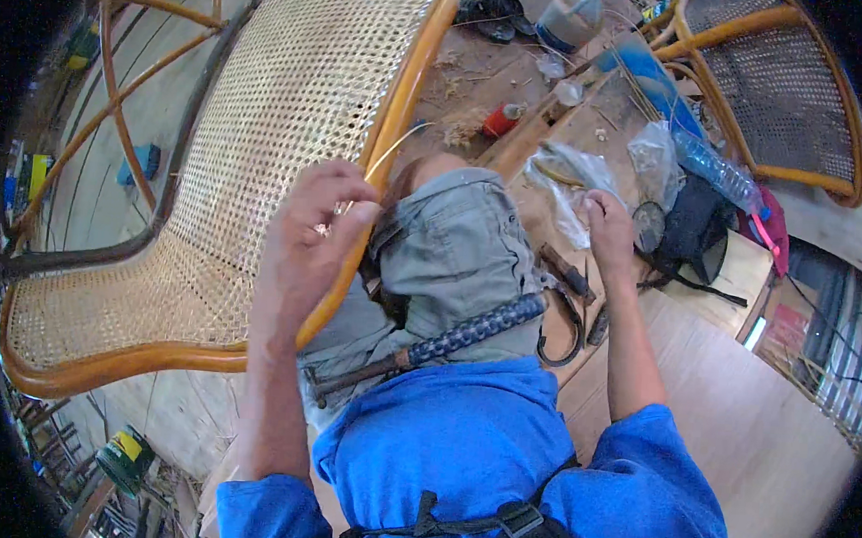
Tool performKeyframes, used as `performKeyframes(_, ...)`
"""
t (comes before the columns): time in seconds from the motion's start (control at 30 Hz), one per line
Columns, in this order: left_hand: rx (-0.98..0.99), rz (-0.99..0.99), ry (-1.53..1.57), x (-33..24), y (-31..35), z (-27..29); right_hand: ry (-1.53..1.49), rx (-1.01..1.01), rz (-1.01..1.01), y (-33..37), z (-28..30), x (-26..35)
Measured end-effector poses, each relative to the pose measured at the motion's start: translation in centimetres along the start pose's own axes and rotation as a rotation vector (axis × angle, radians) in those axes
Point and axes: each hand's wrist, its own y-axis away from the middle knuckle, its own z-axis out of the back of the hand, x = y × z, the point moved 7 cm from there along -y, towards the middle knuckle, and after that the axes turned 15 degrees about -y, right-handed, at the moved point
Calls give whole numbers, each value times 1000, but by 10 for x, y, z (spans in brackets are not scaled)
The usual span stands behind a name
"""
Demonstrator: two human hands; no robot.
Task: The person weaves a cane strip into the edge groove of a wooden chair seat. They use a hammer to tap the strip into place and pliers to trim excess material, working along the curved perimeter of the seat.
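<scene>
A woven cane chair [294,90] with a glossy brown rattan frame leans across my left side. My left hand [308,230] is at its edge, fingers curled in a pinch on a thin pale cane strip [394,152] that sticks up past the frame. My right hand [610,224] is closed beside a clear plastic bag [579,175]; whatever its fingers hold is too small to make out. Across my lap, on grey trousers [461,237], rests a hammer [476,329] with a dark blue wrapped grip.
Right of my lap lie a dark-handled tool [567,273] and a curved black strap [572,342]. Beyond are a red spool [502,120], a clear bottle [719,171], a black bag [694,228] and another cane chair [771,82]. Sandals [495,12] lie at the far side.
</scene>
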Motion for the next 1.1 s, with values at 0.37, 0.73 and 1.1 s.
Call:
performKeyframes(0.37,318,-536,-302,-80,8,-180,185,62,-239,12,-22,-58)
performKeyframes(0.73,257,-510,-344,-72,12,-194,46,-90,-138,20,1,-69)
performKeyframes(1.1,389,351,903,-47,-31,-235,-699,46,-572,31,17,46)
